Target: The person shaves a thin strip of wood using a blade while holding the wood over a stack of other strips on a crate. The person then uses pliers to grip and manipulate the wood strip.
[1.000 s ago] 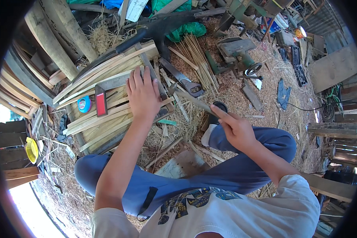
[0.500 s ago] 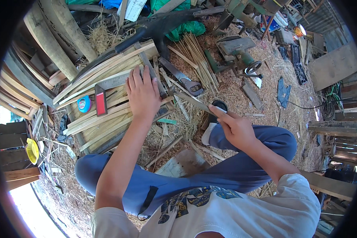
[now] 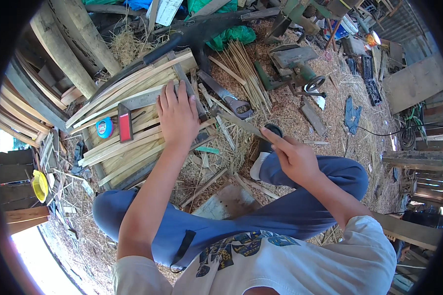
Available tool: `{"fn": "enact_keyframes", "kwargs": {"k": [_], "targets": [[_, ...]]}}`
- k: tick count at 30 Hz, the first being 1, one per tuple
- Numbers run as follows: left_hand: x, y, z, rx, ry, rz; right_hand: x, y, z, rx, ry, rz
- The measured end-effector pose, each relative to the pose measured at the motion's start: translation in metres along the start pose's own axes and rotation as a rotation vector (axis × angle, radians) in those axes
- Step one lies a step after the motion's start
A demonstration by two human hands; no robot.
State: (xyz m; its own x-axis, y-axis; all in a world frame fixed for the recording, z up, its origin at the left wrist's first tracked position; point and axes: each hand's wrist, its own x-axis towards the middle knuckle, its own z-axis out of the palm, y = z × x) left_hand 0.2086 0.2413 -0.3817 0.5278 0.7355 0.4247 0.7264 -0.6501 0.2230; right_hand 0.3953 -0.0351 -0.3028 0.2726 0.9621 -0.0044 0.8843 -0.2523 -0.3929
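My left hand (image 3: 177, 115) lies flat, fingers stretched out, across thin wooden strips (image 3: 147, 133) and the blade (image 3: 149, 100) of a try square. Left of it sits the square's stock (image 3: 125, 126), dark with a red face. A round blue tape measure (image 3: 104, 128) rests beside that on the same boards. My right hand (image 3: 296, 158) is closed on one end of a narrow, flat, tan-grey strip (image 3: 242, 125), index finger along it. The strip's far end points toward the work boards; I cannot tell its exact kind.
A handsaw (image 3: 227, 96) lies beyond the strip, near a bundle of thin sticks (image 3: 247, 73). A green metal vise (image 3: 300, 73) stands farther back. My crossed legs (image 3: 305, 182) flank a flat board (image 3: 226, 202). A yellow bowl (image 3: 40, 186) is at far left, and shavings cover the ground.
My right hand has shifted slightly right and down with the strip, whose far end sits a little farther from the boards. A pale bit at its fingertips no longer shows. My left hand stays put.
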Motion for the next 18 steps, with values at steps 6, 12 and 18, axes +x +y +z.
{"fn": "enact_keyframes", "kwargs": {"k": [6,12,18], "targets": [[0.0,0.0,-0.001,-0.008,0.01,-0.014,-0.003,-0.002,-0.005,0.004,0.074,-0.075],[0.0,-0.002,0.003,-0.006,0.041,0.005,-0.012,0.001,0.004,0.089,0.114,-0.077],[0.0,0.0,0.001,0.011,0.023,-0.02,-0.017,0.005,0.008,0.079,0.095,-0.066]]}}
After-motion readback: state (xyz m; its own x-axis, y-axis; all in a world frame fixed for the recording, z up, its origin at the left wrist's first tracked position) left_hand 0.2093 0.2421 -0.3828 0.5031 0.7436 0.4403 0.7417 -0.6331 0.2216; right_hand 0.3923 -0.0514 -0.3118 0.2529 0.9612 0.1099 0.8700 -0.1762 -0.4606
